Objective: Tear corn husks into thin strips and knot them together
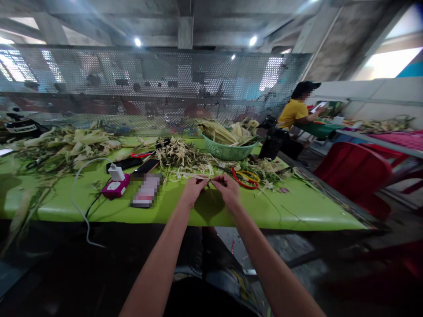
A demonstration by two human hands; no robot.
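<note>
We have a green basket (228,151) towards the far side of the green tabletop (284,211), its woven wall open in a fine lattice. In it lie broad dry husks (220,132), straw-yellow to brown, heaped above the rim with some ends poking over the edge. Just to the right of the basket stands a black container (271,143); we cannot make out what is inside.

Between our hands, near the front middle of the tabletop, is a thin strip (191,175). It looks pale, nearly white, narrow and a little curled, and seems to be plant fibre, though it is too small to be sure. Our left hand (192,190) pinches at it with thumb and fingers closed together, and our right hand (228,188) does the same just beside, the fingertips almost meeting.

Behind our hands sits a heap of pale, crinkled scraps (180,152). Red-handled scissors (236,178) and a yellow loop (249,177) lie to the right; a lit phone (147,190) and a purple socket box (115,186) lie to the left.
</note>
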